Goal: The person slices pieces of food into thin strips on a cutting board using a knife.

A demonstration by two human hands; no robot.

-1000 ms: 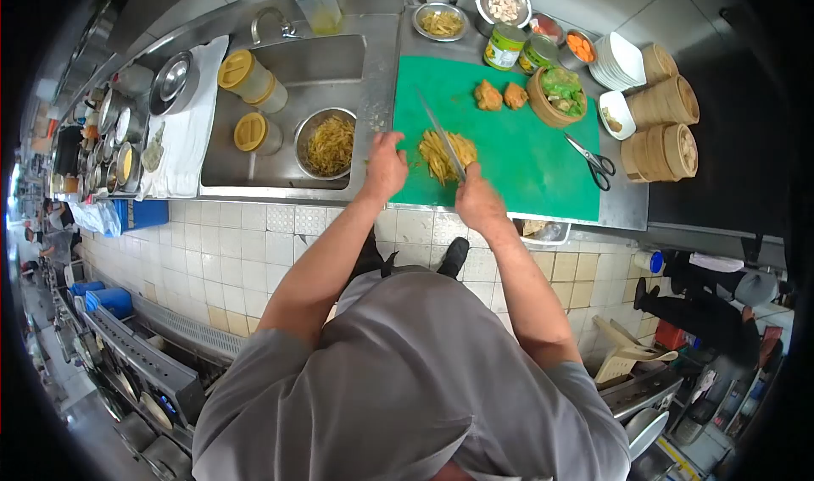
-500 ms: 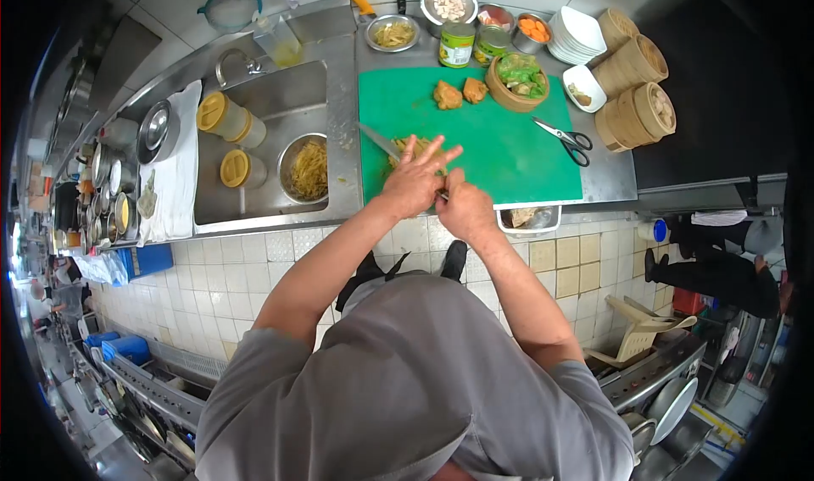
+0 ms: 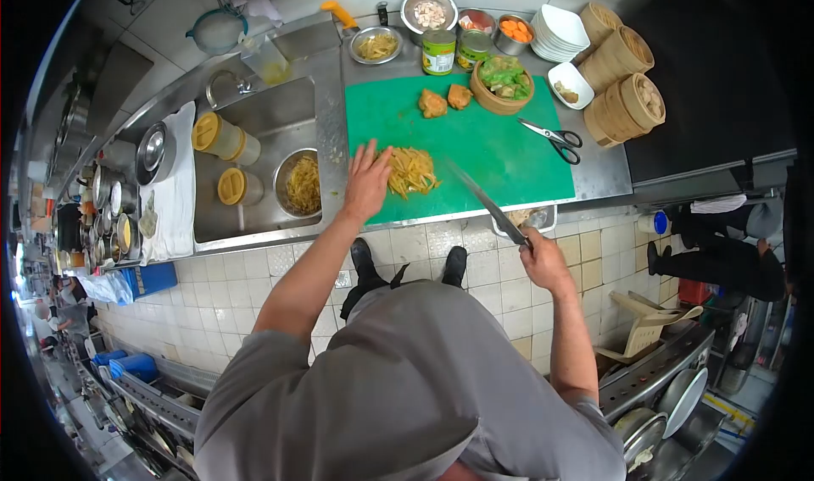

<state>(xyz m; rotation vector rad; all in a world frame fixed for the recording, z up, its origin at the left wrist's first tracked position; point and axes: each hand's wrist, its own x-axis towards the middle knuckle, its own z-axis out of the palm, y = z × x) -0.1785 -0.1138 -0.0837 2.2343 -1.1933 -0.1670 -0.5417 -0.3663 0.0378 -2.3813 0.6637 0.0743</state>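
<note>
My left hand [image 3: 366, 183] rests at the left side of a pile of yellowish shredded vegetable [image 3: 414, 172], its fingers stretched out. The pile lies on a green cutting board [image 3: 483, 167]. Off the board's front edge, my right hand [image 3: 545, 262] grips a kitchen knife [image 3: 498, 213] by its handle. The knife's blade points up and left over the board, its tip blurred and apart from the pile. Two brown chunks [image 3: 432, 104] sit near the board's back edge, beside a bamboo steamer basket [image 3: 504, 104] with green leaves in it. Black-handled scissors [image 3: 561, 144] lie at the right.
At left, the sink [image 3: 275, 112] holds yellow-lidded containers [image 3: 241, 186] and a metal bowl [image 3: 284, 203] of similar shreds. Cans [image 3: 438, 55], small bowls, stacked white dishes [image 3: 560, 32] and bamboo steamers [image 3: 623, 112] line the back. A white tub [image 3: 553, 221] sits below the board's front edge.
Both hands were together over the shreds, the left over the blade. Now the right hand has drawn the knife to the right and toward me, while the left has moved to the pile's left side.
</note>
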